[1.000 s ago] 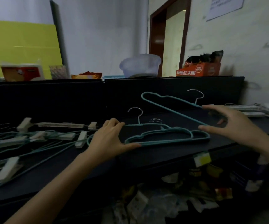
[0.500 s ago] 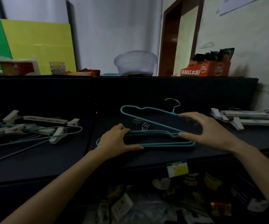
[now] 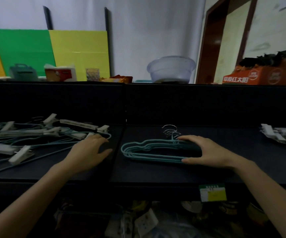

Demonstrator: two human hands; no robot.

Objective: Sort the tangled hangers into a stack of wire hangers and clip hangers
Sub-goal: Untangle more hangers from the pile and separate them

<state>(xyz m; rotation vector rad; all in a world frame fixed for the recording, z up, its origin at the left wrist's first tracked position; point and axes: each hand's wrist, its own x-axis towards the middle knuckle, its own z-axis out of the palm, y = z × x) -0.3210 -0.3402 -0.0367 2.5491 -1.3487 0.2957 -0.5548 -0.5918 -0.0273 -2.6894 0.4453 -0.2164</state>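
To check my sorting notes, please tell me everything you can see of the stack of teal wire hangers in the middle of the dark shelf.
The stack of teal wire hangers holds several thin hangers, seemingly coated wire, lying flat and roughly aligned on the dark shelf. Their bare metal hooks bunch together at the far side. Each outline has a notched shoulder. The right hand covers the stack's right end, thumb at the near edge, fingers at the far edge.
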